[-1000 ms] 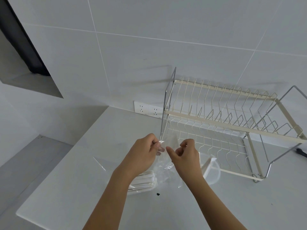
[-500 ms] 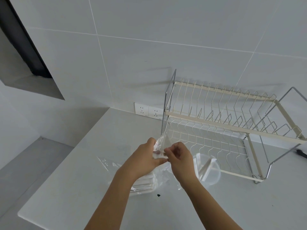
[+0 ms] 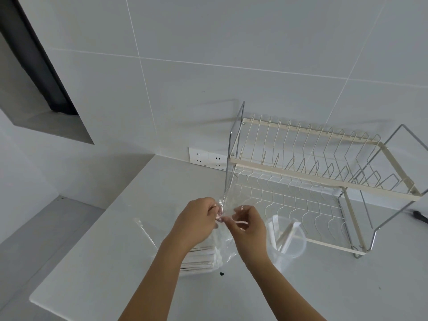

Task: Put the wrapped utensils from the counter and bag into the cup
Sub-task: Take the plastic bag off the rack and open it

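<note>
A clear plastic bag (image 3: 228, 242) stands on the white counter, holding a stack of white wrapped utensils (image 3: 201, 258) at its bottom. My left hand (image 3: 196, 224) and my right hand (image 3: 249, 225) both pinch the bag's top edge, close together, above the stack. A clear plastic cup (image 3: 289, 242) stands just right of my right hand with a few white wrapped utensils leaning inside it. A single clear-wrapped utensil (image 3: 147, 231) lies on the counter left of the bag.
A two-tier wire dish rack (image 3: 312, 177) stands behind the cup against the tiled wall. Wall sockets (image 3: 207, 157) sit left of the rack. A small black speck (image 3: 221, 273) lies near the bag. The counter's edge (image 3: 46, 232) drops off at left.
My hands have come closer together on the bag's top edge, and the mouth they hold has narrowed. The cup and rack have not moved.
</note>
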